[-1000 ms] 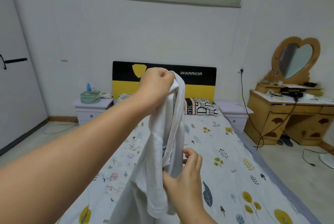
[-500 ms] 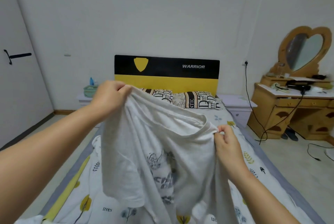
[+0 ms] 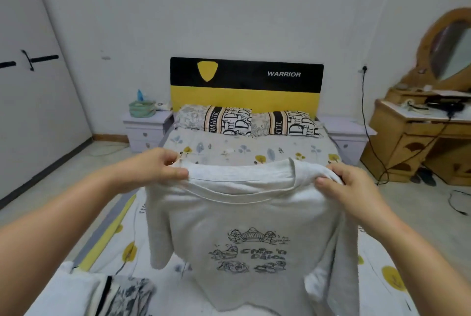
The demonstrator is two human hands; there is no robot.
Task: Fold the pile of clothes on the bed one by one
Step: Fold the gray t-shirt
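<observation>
I hold a light grey T-shirt (image 3: pixel 244 218) spread out in the air above the bed (image 3: pixel 242 150), its printed front facing me. My left hand (image 3: pixel 158 169) pinches the left shoulder. The right shoulder is gripped by my right hand (image 3: pixel 349 188). Collar and neckline run between the two hands, and both short sleeves hang down at the sides. More clothes (image 3: pixel 107 295), white and black-patterned, lie in a heap at the bed's near left corner.
Two patterned pillows (image 3: pixel 244 122) lie under the black and yellow headboard (image 3: pixel 246 86). Pale nightstands (image 3: pixel 146 128) flank the bed. A wooden dressing table (image 3: pixel 418 132) with a mirror stands at the right, with cables on the floor beside it.
The shirt was bunched in my raised left hand; my hands moved apart to its shoulders and lowered, so it now hangs flat and spread. The view tilted down.
</observation>
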